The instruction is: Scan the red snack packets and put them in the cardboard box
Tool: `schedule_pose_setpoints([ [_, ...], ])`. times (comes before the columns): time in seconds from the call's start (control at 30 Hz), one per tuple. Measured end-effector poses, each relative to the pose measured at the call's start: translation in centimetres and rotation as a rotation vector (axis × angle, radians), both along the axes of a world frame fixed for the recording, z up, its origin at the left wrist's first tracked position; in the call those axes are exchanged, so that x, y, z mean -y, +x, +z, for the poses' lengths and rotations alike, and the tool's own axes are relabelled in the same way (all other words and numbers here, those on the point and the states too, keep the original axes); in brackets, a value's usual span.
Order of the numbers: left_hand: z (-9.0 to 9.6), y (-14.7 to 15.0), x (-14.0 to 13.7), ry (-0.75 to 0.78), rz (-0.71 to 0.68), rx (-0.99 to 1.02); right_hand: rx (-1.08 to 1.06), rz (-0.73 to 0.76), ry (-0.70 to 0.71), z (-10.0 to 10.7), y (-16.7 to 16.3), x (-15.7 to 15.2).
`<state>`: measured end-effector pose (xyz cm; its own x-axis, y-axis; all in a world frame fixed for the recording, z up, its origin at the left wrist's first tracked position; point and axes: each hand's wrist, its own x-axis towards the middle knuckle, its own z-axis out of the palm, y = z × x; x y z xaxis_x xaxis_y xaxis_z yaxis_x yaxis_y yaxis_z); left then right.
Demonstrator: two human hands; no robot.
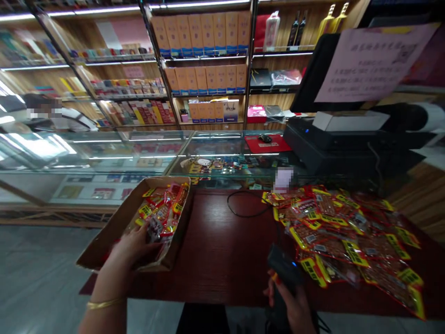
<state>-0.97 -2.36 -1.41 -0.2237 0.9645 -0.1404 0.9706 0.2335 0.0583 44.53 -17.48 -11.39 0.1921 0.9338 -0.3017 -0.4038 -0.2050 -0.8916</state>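
Red-and-yellow snack packets mostly lie spread on the dark red wooden tabletop; fewer fill the brown cardboard box. Left hand fingers close on one box packet, and right hand fingers grip a black handheld scanner.

A dark red wooden counter stands in a shop, and directly behind it runs a long glass display case whose top mirrors bright strip lights. Behind the display case, wooden wall shelves lit by light bars hold rows of tan and blue boxes, with colourful small packs to the left of those boxes and bottles to their right. To the right of the display case sits a black register unit with a paper notice above it, and left of the counter lies a pale grey tiled floor.
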Motion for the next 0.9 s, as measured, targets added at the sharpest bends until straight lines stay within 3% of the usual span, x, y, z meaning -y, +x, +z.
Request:
schedule_pose_setpoints([
  [0.13, 0.1, 0.5, -0.3, -0.006, -0.037, -0.101, 0.02, -0.033, -0.008, 0.0, 0.0, -0.1],
  [0.3, 0.6, 0.6, -0.5, 0.039, -0.051, -0.019, 0.047, -0.025, 0.013, 0.2, -0.2, -0.2],
  [0.43, 3.0, 1.4, 0.6, -0.027, 0.05, 0.004, 0.037, -0.039, 0.017, 0.2, -0.2, -0.2],
  [0.5, 4.8, 2.4, 1.5, 0.112, 0.158, -0.034, 0.031, -0.039, 0.008, 0.2, -0.2, -0.2],
  [0.57, 6.4, 4.3, 2.4, 0.407, 0.245, 0.008, 0.028, -0.038, 0.008, 0.2, -0.2, -0.2],
  [0.63, 7.1, 7.3, 2.9, 0.654, 0.23, 0.247, 0.034, -0.039, 0.02, 0.3, -0.3, -0.2],
  [0.7, 6.6, 11.5, 2.6, 0.661, 0.108, 0.647, 0.044, -0.037, 0.029, 0.5, -0.3, -0.2],
  [0.8, 3.8, 18.4, 0.7, 0.353, -0.083, 1.185, 0.061, -0.027, 0.018, 0.8, -0.3, -0.3],
  [0.9, 0.2, 23.7, -2.0, 0.01, -0.163, 1.496, 0.086, -0.042, -0.002, 1.1, -0.4, -0.2],
])
